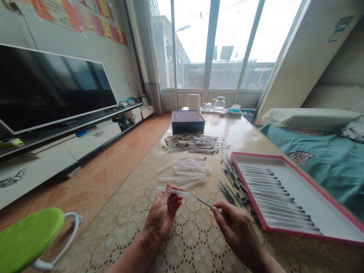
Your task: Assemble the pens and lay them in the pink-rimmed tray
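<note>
In the head view, the left hand pinched a clear tube above the table. The right hand pinched a thin dark rod, its tip at the tube's mouth. Holding both in line seemed wise.

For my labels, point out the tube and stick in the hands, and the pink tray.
tube (186,193): head view, its uncovered part.
stick (202,201): head view, its middle.
pink tray (327,201): head view, bare white floor.

I'd call this a home living room: television well left of my left hand, bed right of my right hand, kettle beyond both.
</note>
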### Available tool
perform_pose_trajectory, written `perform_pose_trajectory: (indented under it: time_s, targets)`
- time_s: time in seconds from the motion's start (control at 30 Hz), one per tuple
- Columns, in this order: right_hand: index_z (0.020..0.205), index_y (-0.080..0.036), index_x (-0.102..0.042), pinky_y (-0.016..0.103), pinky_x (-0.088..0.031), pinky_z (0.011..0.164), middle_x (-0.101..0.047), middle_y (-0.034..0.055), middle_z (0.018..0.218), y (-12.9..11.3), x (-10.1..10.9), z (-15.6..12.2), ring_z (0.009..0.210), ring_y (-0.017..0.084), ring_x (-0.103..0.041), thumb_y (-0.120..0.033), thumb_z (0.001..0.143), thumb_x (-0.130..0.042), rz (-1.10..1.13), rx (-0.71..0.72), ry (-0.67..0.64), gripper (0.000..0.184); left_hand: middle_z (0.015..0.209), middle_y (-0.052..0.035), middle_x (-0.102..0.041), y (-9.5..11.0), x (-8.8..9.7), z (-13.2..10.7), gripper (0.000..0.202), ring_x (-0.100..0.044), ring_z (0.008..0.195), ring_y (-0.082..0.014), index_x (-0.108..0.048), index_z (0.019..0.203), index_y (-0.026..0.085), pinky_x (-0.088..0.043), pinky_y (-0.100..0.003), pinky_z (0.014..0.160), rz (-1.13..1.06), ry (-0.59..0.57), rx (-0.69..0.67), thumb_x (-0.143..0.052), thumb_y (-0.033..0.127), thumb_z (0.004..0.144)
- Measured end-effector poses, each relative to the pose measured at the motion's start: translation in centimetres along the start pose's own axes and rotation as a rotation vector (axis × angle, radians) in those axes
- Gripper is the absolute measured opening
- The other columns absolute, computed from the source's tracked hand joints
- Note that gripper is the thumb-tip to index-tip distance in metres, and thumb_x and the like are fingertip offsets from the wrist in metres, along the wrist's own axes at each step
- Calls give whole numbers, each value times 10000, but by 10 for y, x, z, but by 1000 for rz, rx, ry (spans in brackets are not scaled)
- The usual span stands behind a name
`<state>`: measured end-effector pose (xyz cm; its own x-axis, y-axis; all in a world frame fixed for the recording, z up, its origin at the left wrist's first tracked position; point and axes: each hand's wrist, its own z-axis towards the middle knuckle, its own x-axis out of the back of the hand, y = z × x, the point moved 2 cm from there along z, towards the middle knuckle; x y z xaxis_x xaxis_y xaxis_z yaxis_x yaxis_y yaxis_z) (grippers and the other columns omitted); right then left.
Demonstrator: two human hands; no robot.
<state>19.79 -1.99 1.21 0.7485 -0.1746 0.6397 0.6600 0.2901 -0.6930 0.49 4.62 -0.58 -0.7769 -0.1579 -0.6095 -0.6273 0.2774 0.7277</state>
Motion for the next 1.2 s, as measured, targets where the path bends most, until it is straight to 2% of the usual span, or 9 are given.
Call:
perform_pose_trajectory:
  time_s: [0.23,0.33,0.43,0.5,0.57,0.63,0.77,0.9,1.2]
  targets:
    - [797,-200,-571,222,-284,505,-433,-51,529,0,-5,1,479,106,-423,-393,889,-420,-32,-19,-23,262,729,-63,-688,-3,-6,-4,177,-606,516,-75,-616,740,101,-503,-157,482,49,-85,16,-567,252,818]
    - [888,-199,-537,224,-273,480,-373,-71,501,-4,-4,1,454,112,-410,-429,899,-370,16,-74,-18,284,787,-85,-697,-10,-12,-9,169,-635,583,-105,-638,767,100,-515,-188,545,105,-244,49,-612,266,785]
    - [970,-196,-485,222,-319,495,-412,-69,524,-9,-5,1,485,125,-454,-448,906,-319,107,-86,-43,308,787,-121,-702,-20,-18,-17,179,-660,671,-152,-658,834,77,-526,-244,653,183,-454,159,-630,242,771]
    - [997,-195,-474,226,-356,507,-447,-60,537,-9,-5,2,502,134,-484,-468,909,-280,182,-84,-72,346,747,-129,-703,-23,-19,-19,186,-666,679,-164,-659,869,62,-527,-260,675,199,-501,205,-628,218,773]
    - [998,-192,-482,233,-378,492,-485,-42,549,-3,-1,4,496,141,-501,-482,919,-190,264,-111,-52,419,728,-118,-703,-22,-16,-17,157,-671,681,-162,-655,872,70,-530,-248,668,144,-426,209,-615,193,783]
    - [945,-193,-510,243,-387,495,-535,-13,590,9,9,8,509,146,-517,-457,930,-138,226,-162,57,456,742,-97,-704,-17,-12,-12,100,-675,700,-147,-648,850,90,-533,-217,662,19,-278,199,-586,151,799]
    - [814,-199,-580,333,-371,677,-615,59,806,35,38,16,770,221,-541,-309,878,-398,-411,-130,258,222,729,-75,-696,-9,-3,-5,137,-674,661,-116,-629,827,99,-539,-183,622,-179,-81,173,-496,64,833]
    - [786,-222,-628,387,-296,715,-638,58,849,53,47,18,870,268,-498,-124,793,-470,-808,-36,182,186,721,-77,-692,-9,-4,-7,130,-673,642,-124,-618,841,97,-547,-195,598,-191,-111,174,-490,69,838]
    - [666,-220,-579,364,-277,695,-608,65,687,63,38,22,788,244,-499,-149,805,-475,-844,55,134,187,719,-75,-702,-13,-8,-10,56,-681,665,-148,-608,830,117,-545,-218,627,-55,-188,160,-614,119,774]
